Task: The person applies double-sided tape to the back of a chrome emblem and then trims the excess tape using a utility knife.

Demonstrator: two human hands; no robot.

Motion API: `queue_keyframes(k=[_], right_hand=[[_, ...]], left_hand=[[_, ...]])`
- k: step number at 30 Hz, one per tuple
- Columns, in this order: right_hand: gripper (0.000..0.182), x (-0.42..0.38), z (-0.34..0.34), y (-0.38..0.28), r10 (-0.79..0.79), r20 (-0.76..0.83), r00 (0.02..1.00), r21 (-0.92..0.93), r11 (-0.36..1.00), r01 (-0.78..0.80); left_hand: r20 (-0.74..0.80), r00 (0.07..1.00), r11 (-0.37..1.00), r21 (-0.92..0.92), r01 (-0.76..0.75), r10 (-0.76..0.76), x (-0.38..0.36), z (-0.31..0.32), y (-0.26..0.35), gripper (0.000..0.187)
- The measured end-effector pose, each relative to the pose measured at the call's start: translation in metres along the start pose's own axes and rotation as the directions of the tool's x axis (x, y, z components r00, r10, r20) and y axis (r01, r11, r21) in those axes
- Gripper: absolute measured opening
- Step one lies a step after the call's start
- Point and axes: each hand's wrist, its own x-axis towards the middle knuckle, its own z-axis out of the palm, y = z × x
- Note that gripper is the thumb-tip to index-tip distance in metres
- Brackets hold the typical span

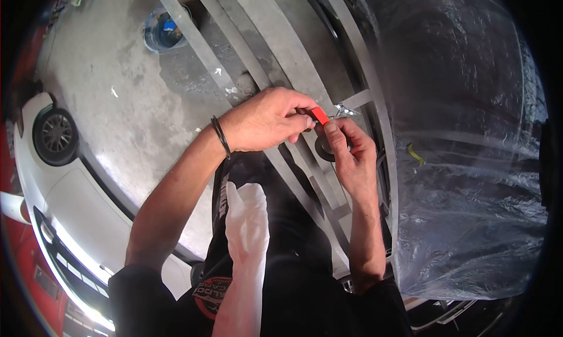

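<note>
— Across the right side of the view, what is seen first?

— A car body wrapped in clear plastic sheeting [463, 161] is seen there, and a white car [76, 184] with a dark wheel [56, 136] is parked at the left. Between them a grey concrete floor [117, 73] is spread, crossed by long metal bars [275, 44] that run diagonally through the middle.

— And smaller things?

— A round bucket [164, 29] is set on the floor near the top. A white cloth [246, 220] is tucked at the person's waist, against dark clothing.

— What is held in the hands?

— The left hand [264, 121] is closed narrowly, thumb and fingers pinched around a small red cutter [319, 115], whose silvery blade tip [345, 109] is pointed to the right. A dark band [221, 136] is worn on that wrist. A dark roll of tape [328, 146] is gripped in the right hand [352, 161], just below the cutter, with the thumb pressed up against the tool, so both hands are touching in front of the bars.

— How far along is the work judged to be?

— It is judged to be underway: sheeting is already laid over the car on the right, while the tape is being handled at the cutter. Whether a strip has been pulled free or cut cannot be told, since the tape end is hidden by the fingers. No tape is made out along the sheeting's edge, so fixing appears to be left.
</note>
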Motion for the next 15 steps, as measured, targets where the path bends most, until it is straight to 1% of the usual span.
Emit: queue_keyframes(k=[4,6,10,12,15], right_hand=[[0.025,-0.0004,0.001,0.0005,0.0,-0.005,1.0,-0.004,1.0,0.0],[0.026,-0.0004,0.0013,0.0014,-0.003,-0.013,1.0,-0.035,0.999,0.003],[0.026,0.0004,0.0016,0.0054,-0.027,-0.02,0.999,-0.014,1.0,0.026],[0.026,0.001,0.0008,0.0011,-0.025,-0.014,1.0,-0.032,0.999,0.025],[0.027,0.0024,-0.0019,0.0057,-0.037,0.0,0.999,-0.023,0.999,0.037]], left_hand=[[-0.005,1.0,1.0,-0.011,-0.004,0.004,0.0003,0.0005,-0.0023,0.029],[-0.029,0.999,1.0,0.001,-0.018,0.018,0.0005,-0.0001,-0.0046,0.025],[-0.024,0.999,0.999,-0.037,-0.033,0.032,0.0011,-0.001,-0.0084,0.026],[-0.022,0.999,1.0,-0.007,-0.03,0.03,0.0011,-0.0025,-0.0068,0.027],[-0.021,0.999,0.999,-0.009,-0.031,0.031,0.0029,-0.0031,-0.0095,0.029]])
